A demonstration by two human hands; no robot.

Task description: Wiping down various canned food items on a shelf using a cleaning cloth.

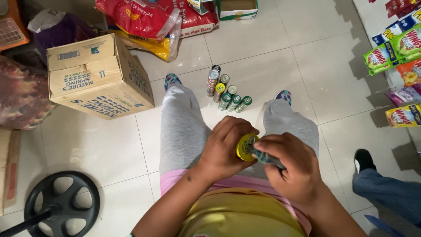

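A tan cardboard box [98, 77] with teal print sits tilted on the floor at left. Behind it lie red and yellow plastic sacks [149, 22] and a small white-and-green carton [238, 9]. Green, orange, purple and yellow snack packets [401, 66] line the right edge. 7 small cans [226, 93] with green and yellow labels cluster between the feet.

White glossy tile floor [280, 48]; cardboard box [96, 77] left; black fan base [61, 204]; sachet rack [401, 66] right.

Cans [226, 91] stand on the floor [272, 52] between the feet; cardboard box [97, 75] to their left; snack packets [401, 66] far right.
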